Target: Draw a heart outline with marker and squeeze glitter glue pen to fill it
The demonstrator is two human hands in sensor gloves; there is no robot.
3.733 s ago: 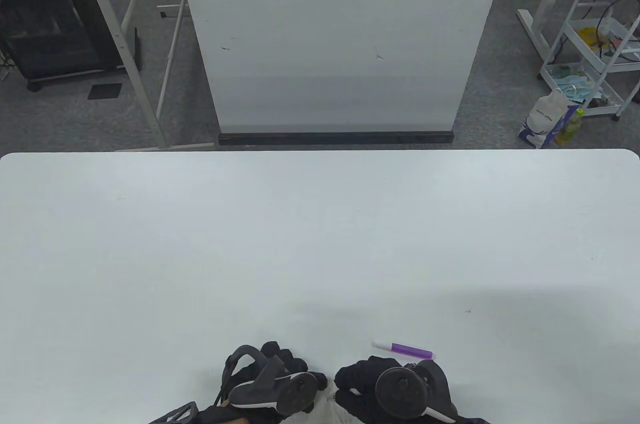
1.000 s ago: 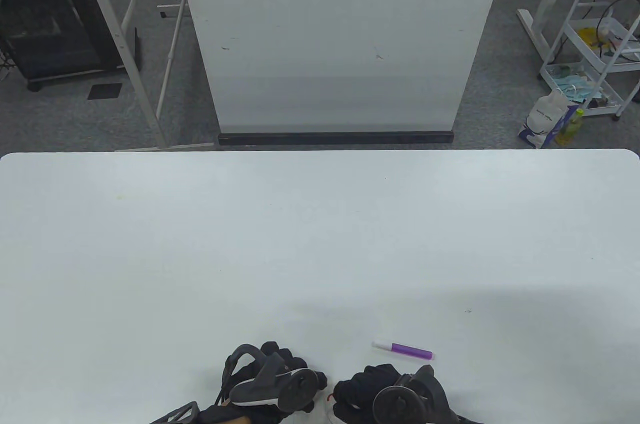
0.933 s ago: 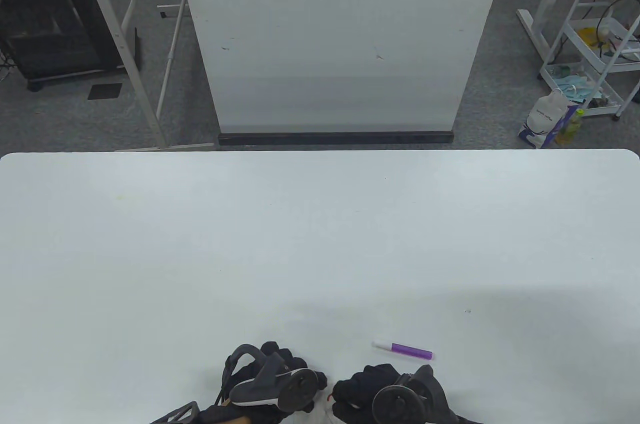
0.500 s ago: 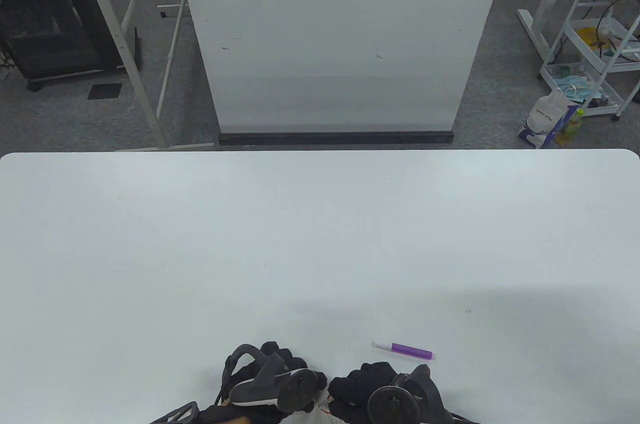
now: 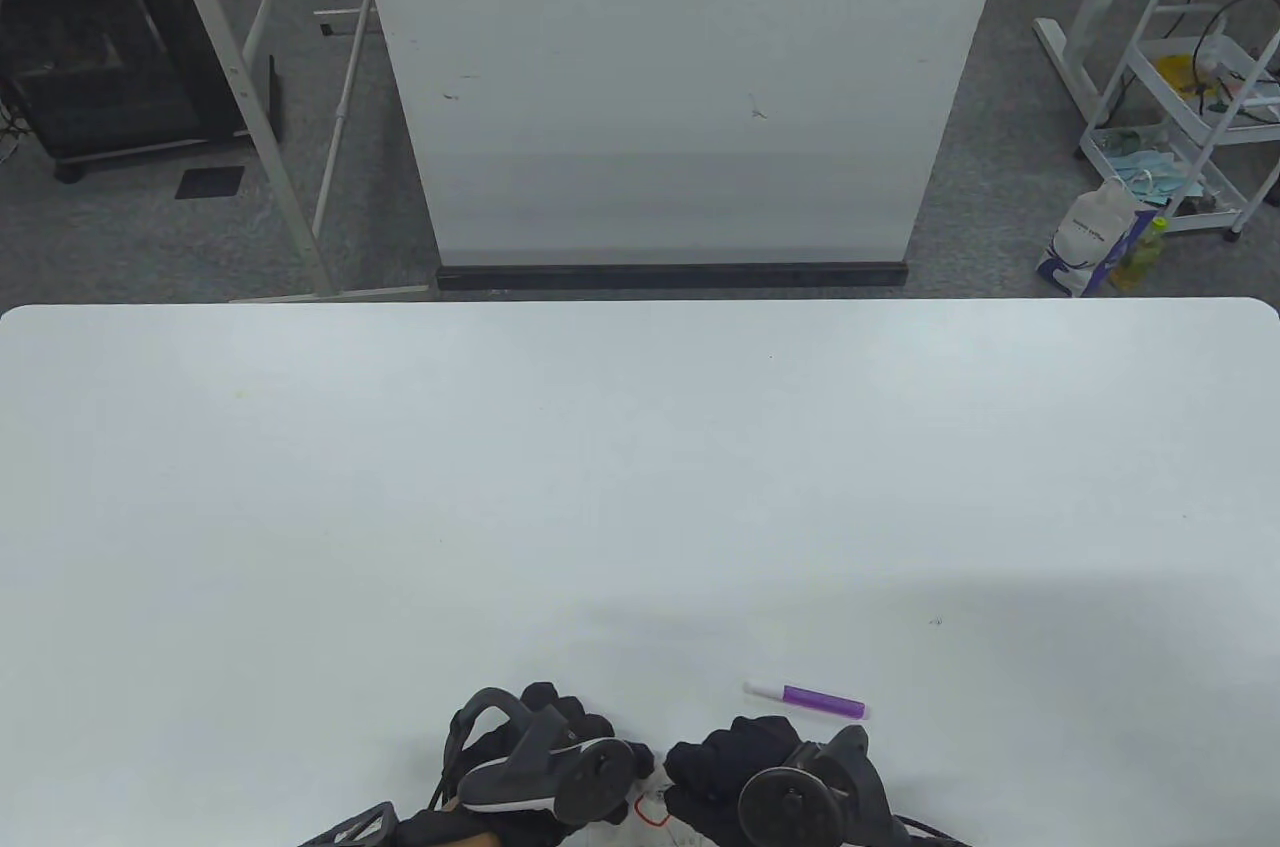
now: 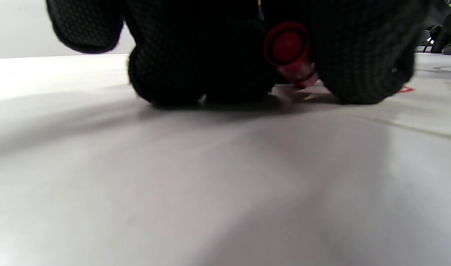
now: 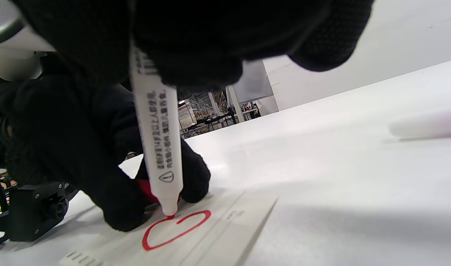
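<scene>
Heart outline (image 7: 175,229) in red is being drawn on a small white card (image 7: 225,225), right at the near edge of the table (image 5: 640,487), between the two gloved hands. It looks almost closed, with only a small gap by the dip at the top.

The right hand (image 5: 745,767) is curling its fingers tight around a white marker (image 7: 157,136) and is pressing the tip down on the line at the top of the heart. The left hand (image 5: 545,747) is sitting just to the left of the card, fingers curled around a small red cap (image 6: 290,51), and it is resting on the table. I cannot tell if it is also pinning the card down.

I think a few things could go wrong now. The card is light and may be loose, so if the marker is pulling sideways, the card could be sliding and the line would be going crooked. The last bit has to meet the start of the line; if the hand is wobbling, the two ends may be missing each other and leaving a gap or a double line. The black gloves are very close to the wet red ink, so a finger could be smearing it.

The purple glitter glue pen (image 5: 808,699) is lying on the table just beyond the right hand, a little to the right. A bump from that hand could be sending it rolling away.
</scene>
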